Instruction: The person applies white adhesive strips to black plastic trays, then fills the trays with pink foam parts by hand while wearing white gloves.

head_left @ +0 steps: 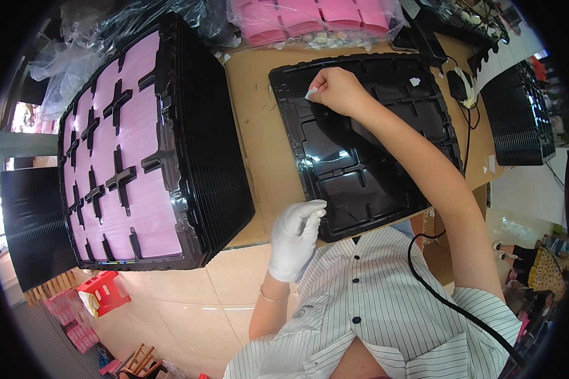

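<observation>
In front of me lies a black plastic tray (338, 189) with moulded compartments and raised dividers. My right hand (338, 91), bare, reaches over its far left part and pinches a small white piece (310, 93), thin like a paper or film scrap. Another white scrap (415, 81) rests at the tray's far right. My left hand (295, 239) wears a white glove and is at the tray's near left edge. Its fingers are curled together; whether they grip the rim or something small, I cannot tell.
On the left rises a tall stack of black trays (215, 145), its top one carrying pink sheets (146, 126). Pink pieces in clear plastic (310, 19) lie at the back. More black trays (521, 120) stand at right. A black cable (449, 303) crosses my shirt.
</observation>
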The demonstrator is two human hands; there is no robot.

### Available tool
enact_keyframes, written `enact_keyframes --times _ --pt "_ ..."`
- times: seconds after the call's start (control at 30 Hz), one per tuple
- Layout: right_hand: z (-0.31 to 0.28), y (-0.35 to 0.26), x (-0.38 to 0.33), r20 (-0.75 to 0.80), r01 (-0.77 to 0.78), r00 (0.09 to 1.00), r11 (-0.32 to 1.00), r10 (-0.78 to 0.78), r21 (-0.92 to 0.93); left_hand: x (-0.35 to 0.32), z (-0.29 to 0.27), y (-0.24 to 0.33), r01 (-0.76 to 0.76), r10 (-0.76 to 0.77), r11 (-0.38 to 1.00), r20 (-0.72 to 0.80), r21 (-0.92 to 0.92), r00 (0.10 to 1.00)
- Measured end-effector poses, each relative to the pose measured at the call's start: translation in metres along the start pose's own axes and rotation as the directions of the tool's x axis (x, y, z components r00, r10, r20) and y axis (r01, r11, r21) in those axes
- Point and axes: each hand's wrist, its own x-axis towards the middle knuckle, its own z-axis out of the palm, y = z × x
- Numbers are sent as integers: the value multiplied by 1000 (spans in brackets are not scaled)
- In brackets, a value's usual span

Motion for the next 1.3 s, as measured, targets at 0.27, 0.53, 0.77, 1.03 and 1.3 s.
enact_keyframes --times 0.27,0.53,0.77,1.03,1.3 --pt "1 9 8 -24 181 981 952 -193 -246 0 1 -4 -58 59 998 -36 31 998" --pt "11 15 16 -82 189 970 921 -229 -340 0 -1 2 -44 45 998 -21 52 999" --pt "6 8 12 -27 175 981 936 -192 -306 -1 -1 -1 -72 74 993 -13 94 997" --pt "12 12 5 -78 277 946 912 -313 -302 1 1 -6 -140 143 981 -11 137 990" --pt "10 28 -7 -82 523 853 844 -516 123 1 4 -5 -135 143 980 -50 146 988"
